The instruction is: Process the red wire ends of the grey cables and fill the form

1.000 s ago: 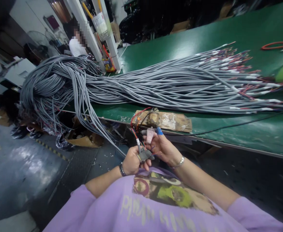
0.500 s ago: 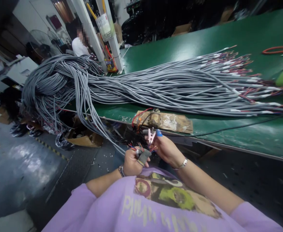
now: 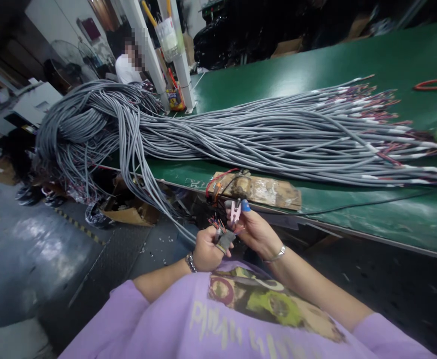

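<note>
My left hand [image 3: 206, 249] is closed around the end of a grey cable [image 3: 173, 219], whose thin coloured wires [image 3: 217, 223] fan out above my grey-wrapped thumb. My right hand [image 3: 253, 230] is just to the right of it, pinching a small pink clip-like tool [image 3: 235, 211] next to a blue fingertip cover [image 3: 245, 205]. Both hands are held close together in front of my chest, below the table's edge. The cable runs down and left toward the big bundle.
A large bundle of grey cables [image 3: 240, 134] lies across the green table [image 3: 390, 209] and droops off its left end. A worn wooden block [image 3: 263, 189] with wires sits at the table edge. A seated person [image 3: 128, 67] is far back left. Cardboard boxes [image 3: 128, 214] lie underneath.
The cable end in my left hand has tipped so the coloured wires now point up and left. My right hand has turned the pink tool edge-on and drawn closer to the wires.
</note>
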